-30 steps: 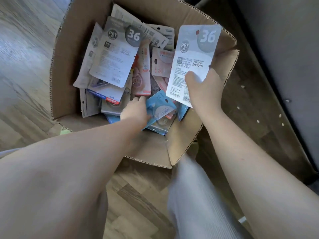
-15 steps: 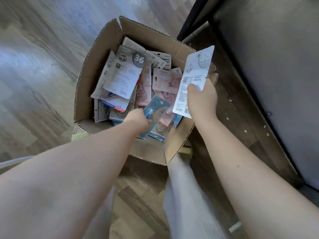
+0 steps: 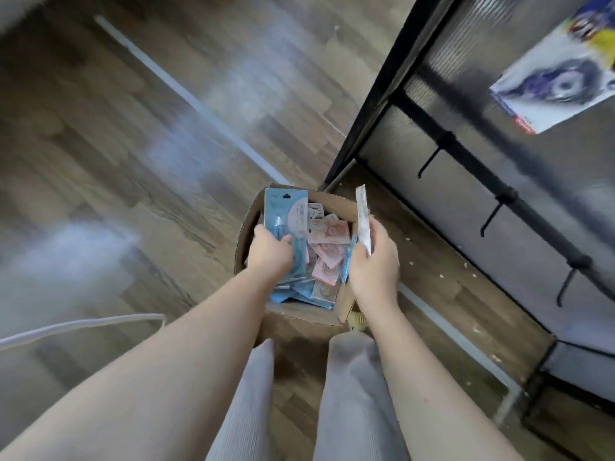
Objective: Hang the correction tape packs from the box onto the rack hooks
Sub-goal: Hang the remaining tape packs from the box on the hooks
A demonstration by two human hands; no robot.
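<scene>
Above the open cardboard box (image 3: 344, 306) of packs on the wooden floor (image 3: 133, 161), left hand (image 3: 271, 252) gripping a blue correction tape pack (image 3: 286, 217), right hand (image 3: 374, 261) pinching a white pack (image 3: 362, 217) edge-on, rack hooks (image 3: 489, 221) to the right

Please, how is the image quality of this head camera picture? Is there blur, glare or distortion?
Head view: motion blur smears the wooden floor and the black metal rack; pale glare streaks lie on the floor; wide-angle distortion tilts the rack; the blue card pack in the left hand and the brown cardboard box are sharper.
</scene>
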